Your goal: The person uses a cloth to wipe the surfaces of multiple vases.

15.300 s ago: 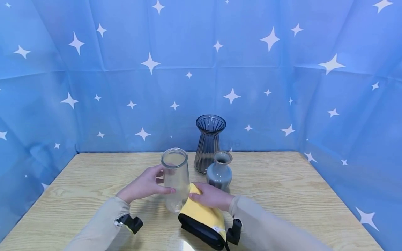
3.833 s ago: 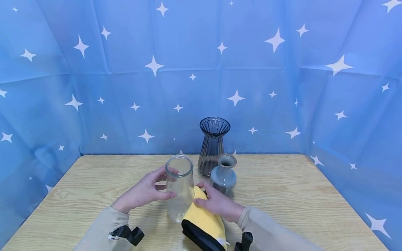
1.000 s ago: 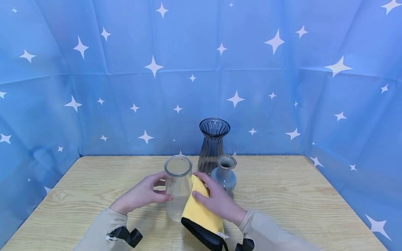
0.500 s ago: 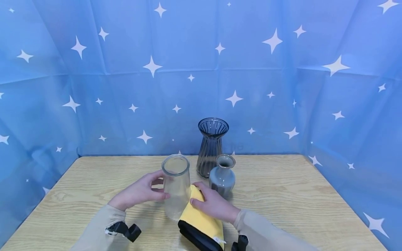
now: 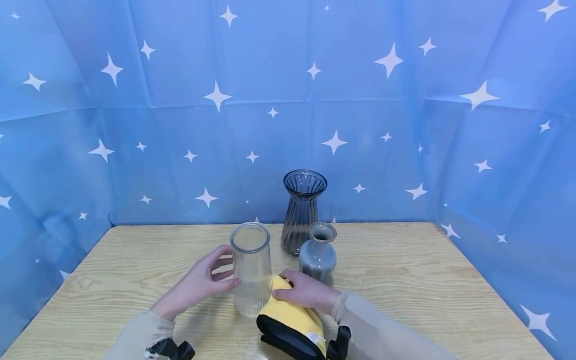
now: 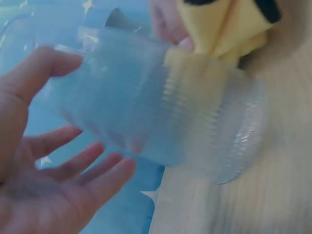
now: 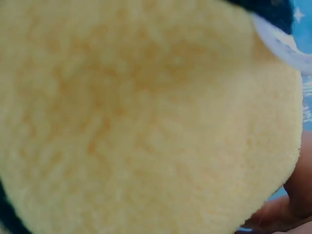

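Observation:
A clear ribbed glass vase (image 5: 252, 282) stands upright on the wooden table. My left hand (image 5: 202, 280) is at its left side, thumb in front. In the left wrist view the fingers of the left hand (image 6: 63, 161) are spread and relaxed, with a gap between palm and vase (image 6: 131, 97); whether the fingertips touch the glass is unclear. My right hand (image 5: 306, 291) pinches a folded yellow cleaning cloth (image 5: 288, 315) with black edging against the vase's lower right side. That cloth (image 7: 146, 122) fills most of the right wrist view, hiding much of the hand.
Close behind the right hand stands a small grey-blue glazed vase (image 5: 317, 257). A taller smoky fluted glass vase (image 5: 300, 220) is just behind that one. A blue star-patterned curtain (image 5: 180, 125) surrounds the wooden table (image 5: 414, 280) on the back and sides.
Over the last second my right hand has slid the cloth down along the vase toward its base. My left hand's fingers have loosened and drawn slightly left. The other vases have stayed put.

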`<state>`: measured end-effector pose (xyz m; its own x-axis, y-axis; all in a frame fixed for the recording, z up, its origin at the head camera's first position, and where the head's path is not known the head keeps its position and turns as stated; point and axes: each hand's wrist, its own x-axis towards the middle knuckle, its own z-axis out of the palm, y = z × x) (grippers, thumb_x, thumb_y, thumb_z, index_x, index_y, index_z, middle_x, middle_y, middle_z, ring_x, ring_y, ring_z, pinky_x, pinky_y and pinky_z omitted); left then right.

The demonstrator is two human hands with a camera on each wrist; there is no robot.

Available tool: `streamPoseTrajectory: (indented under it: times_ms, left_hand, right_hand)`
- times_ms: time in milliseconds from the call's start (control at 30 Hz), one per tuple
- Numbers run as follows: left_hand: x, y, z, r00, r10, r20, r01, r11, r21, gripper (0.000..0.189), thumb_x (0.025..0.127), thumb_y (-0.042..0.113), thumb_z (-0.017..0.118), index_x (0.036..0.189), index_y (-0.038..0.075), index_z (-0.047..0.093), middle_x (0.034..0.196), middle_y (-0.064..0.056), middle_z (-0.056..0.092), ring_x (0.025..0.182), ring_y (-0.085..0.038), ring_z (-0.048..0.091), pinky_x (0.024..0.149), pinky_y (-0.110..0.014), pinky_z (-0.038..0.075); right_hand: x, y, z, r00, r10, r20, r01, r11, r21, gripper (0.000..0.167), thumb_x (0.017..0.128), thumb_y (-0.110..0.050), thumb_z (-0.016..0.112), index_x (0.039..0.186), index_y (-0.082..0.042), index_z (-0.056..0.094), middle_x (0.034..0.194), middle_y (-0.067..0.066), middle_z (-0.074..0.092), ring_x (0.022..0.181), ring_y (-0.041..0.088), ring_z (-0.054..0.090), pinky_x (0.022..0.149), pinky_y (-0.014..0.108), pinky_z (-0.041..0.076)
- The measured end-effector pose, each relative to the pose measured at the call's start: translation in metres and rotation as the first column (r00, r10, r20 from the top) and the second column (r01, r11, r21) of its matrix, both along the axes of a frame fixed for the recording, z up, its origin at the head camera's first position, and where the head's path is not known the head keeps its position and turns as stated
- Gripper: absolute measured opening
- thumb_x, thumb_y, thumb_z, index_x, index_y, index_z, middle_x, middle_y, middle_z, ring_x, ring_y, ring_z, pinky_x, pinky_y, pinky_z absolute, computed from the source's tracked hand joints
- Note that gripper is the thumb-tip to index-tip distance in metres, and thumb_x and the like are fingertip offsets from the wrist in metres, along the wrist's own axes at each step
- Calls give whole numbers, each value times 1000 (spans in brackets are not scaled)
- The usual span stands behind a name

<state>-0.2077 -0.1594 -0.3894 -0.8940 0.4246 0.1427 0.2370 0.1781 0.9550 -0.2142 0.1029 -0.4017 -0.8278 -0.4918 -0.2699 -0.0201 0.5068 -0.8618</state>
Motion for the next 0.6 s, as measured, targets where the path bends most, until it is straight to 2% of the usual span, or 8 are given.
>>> streamPoseTrajectory:
  times_ms: [67,133,267,400,500,600]
  left_hand:
    - [7,2,1,998,62,-24,-63,998,-7,58,82,10,77,131,2,47,132,-20,46,122,-41,47,95,-39,49]
    - [15,4,4,995,99,-32,-100,995,-16,59,81,9,78,131,1,47,131,-20,47,120,-40,49,92,-40,51]
    - [24,12,9,991,127,-40,-128,991,-45,62,80,6,78,131,-1,45,131,-20,47,118,-40,50,89,-40,53]
    - [27,18,12,985,169,-28,-170,985,-42,65,78,6,80,132,-2,45,132,-19,47,119,-40,49,93,-45,50]
    - [26,21,13,979,203,-28,-205,978,-49,66,77,8,81,132,0,46,129,-18,49,118,-38,50,95,-46,49]
    - [24,23,12,974,222,-52,-225,972,-65,65,76,10,82,130,0,47,128,-19,51,116,-39,53,94,-46,49]
  right_hand:
    - [-1,0,0,1000,6,9,-6,1000,-9,51,92,-21,66,132,6,48,105,8,59,87,18,59,79,38,51]
    - [-1,1,0,1000,9,20,-8,999,-31,50,92,-19,66,132,7,48,103,7,59,85,18,60,77,36,51]
    - [0,1,1,1000,0,29,2,997,-80,44,93,-18,64,128,5,51,97,7,61,79,17,61,72,33,53]
    - [3,0,3,996,-37,-78,31,996,-79,48,92,-21,65,132,2,52,104,9,62,84,19,61,74,35,52]
    - [5,-1,8,978,-66,-196,57,997,-51,55,90,-24,66,137,-2,50,116,10,60,95,22,58,79,38,51]
    - [5,-2,17,963,-89,-255,78,995,-55,56,89,-24,67,139,-5,49,117,11,59,96,24,58,76,38,52]
